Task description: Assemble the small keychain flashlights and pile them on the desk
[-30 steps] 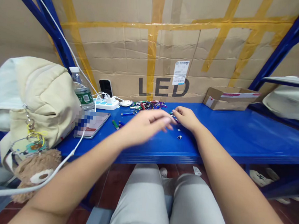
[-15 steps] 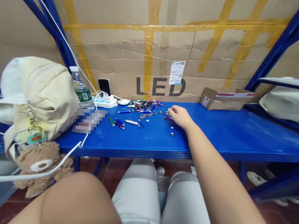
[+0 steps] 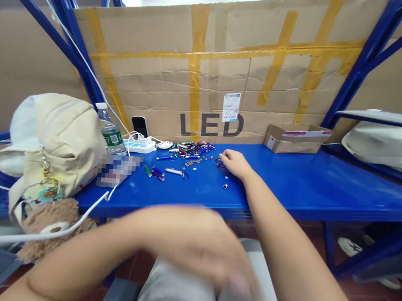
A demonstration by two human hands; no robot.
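My left hand (image 3: pixel 203 248), smeared by motion, hangs over my lap in front of the table's edge; what its fingers do is unclear. On the blue table (image 3: pixel 289 180) rests my right hand (image 3: pixel 234 163), fingers curled together at a small dark purple piece; whatever they grip is mostly hidden. To its left lies a pile of small colourful metal tubes (image 3: pixel 196 148), with several button cells (image 3: pixel 192 163) in front. A silver tube with a blue carabiner (image 3: pixel 174 171) lies nearer, beside a green tube (image 3: pixel 147 171) and purple tubes (image 3: pixel 158 173). A small silver part (image 3: pixel 225 186) sits nearest the edge.
At the left stand a cream bag (image 3: pixel 62 144) with a plush bear (image 3: pixel 54 227), a water bottle (image 3: pixel 112 134), a power strip (image 3: pixel 140 145) and a phone (image 3: pixel 140 126). A white cable (image 3: pixel 76 228) crosses the left front. An open cardboard box (image 3: pixel 295 138) stands back right.
My left arm has swung up and right, bringing the left hand into view over my lap. The right hand stays at the same pieces. The camera view has tilted up slightly.
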